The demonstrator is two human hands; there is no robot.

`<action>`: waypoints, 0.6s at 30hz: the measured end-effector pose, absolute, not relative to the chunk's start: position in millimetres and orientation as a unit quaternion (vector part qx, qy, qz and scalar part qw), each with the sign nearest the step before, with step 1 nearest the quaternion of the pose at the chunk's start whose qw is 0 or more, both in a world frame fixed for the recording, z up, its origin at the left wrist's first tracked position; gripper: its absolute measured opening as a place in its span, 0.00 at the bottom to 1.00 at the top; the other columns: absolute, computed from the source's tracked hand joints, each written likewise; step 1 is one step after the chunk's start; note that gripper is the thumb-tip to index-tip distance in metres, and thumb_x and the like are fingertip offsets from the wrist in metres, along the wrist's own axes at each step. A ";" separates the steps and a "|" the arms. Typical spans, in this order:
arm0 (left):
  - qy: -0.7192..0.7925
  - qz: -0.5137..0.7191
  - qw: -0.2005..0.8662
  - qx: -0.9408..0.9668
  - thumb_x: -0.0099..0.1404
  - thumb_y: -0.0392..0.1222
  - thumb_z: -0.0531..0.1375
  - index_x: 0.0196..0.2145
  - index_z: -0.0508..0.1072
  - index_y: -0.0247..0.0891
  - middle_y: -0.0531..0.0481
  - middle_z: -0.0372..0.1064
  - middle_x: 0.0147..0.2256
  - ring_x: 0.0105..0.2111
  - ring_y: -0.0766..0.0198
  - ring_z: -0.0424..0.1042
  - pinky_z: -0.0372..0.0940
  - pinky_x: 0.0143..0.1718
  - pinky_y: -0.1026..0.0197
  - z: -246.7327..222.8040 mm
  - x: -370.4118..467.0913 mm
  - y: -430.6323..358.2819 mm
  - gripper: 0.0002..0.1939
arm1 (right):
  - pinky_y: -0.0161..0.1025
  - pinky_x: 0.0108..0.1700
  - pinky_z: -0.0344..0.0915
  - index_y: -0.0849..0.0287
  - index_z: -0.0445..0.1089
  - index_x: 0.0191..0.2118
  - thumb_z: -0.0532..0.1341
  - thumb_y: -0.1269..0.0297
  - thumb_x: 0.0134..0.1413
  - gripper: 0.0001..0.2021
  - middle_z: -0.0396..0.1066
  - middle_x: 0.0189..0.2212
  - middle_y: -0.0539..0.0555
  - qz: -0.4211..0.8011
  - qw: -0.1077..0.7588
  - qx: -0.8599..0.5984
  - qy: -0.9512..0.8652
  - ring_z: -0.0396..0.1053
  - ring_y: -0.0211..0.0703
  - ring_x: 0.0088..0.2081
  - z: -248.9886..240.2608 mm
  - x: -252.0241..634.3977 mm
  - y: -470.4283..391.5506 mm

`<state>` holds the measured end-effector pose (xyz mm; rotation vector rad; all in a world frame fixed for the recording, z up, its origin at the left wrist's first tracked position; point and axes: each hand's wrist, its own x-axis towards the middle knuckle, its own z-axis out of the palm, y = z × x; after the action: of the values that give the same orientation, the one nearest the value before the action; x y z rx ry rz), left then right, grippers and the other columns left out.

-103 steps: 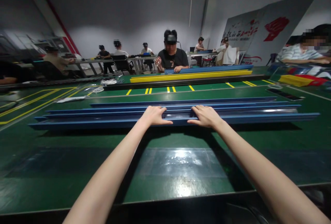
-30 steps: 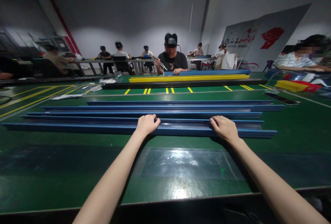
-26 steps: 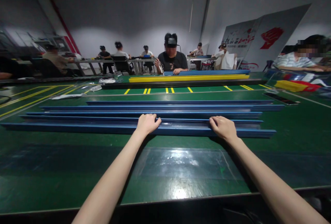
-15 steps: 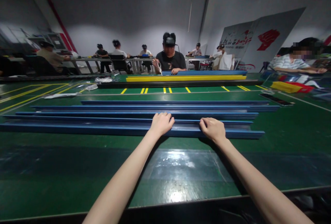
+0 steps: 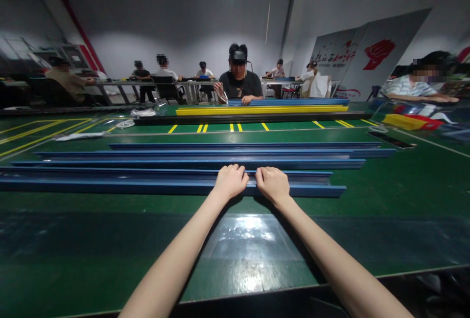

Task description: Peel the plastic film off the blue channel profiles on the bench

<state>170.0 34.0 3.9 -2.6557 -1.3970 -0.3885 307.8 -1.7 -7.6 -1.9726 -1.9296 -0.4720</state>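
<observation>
Both hands are on the nearest blue channel-shaped bar, which lies lengthwise across the green table. My left hand has its fingers curled over the bar near the middle of the view. Close to its right, my right hand grips the same bar, with a small gap between the two hands. Beyond it lie more blue bars, among them one directly behind and another farther back. The undersides of the fingers are hidden.
Clear plastic film lies in front of the bars. Farther back are a black bar, a yellow bar and a seated person. A phone and a yellow tray are at the right.
The nearest blue bar has slid to the left, its right end now closer to the middle. My right hand has moved left, nearer to my left hand.
</observation>
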 end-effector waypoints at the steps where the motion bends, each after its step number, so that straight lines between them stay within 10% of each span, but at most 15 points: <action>1: -0.465 -0.126 0.059 -0.874 0.64 0.41 0.43 0.36 0.69 0.35 0.42 0.69 0.36 0.39 0.56 0.68 0.59 0.40 0.55 4.1 166.4 35.3 0.17 | 0.36 0.33 0.54 0.59 0.71 0.29 0.40 0.62 0.58 0.23 0.72 0.29 0.58 -0.165 0.170 -0.694 -0.680 0.68 0.41 0.32 -7.4 304.2 -0.9; 18: -0.517 -0.134 0.079 -0.842 0.62 0.41 0.44 0.33 0.71 0.39 0.48 0.72 0.34 0.35 0.60 0.71 0.61 0.33 0.62 6.3 121.0 46.0 0.17 | 0.37 0.38 0.53 0.58 0.67 0.36 0.38 0.58 0.60 0.21 0.70 0.35 0.56 -0.134 0.162 -0.657 -0.724 0.65 0.42 0.38 -2.5 274.7 2.9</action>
<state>121.0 46.0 6.3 -2.5200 -1.5458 -0.4001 274.7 2.9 -2.5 -1.8749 -2.0651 -0.3820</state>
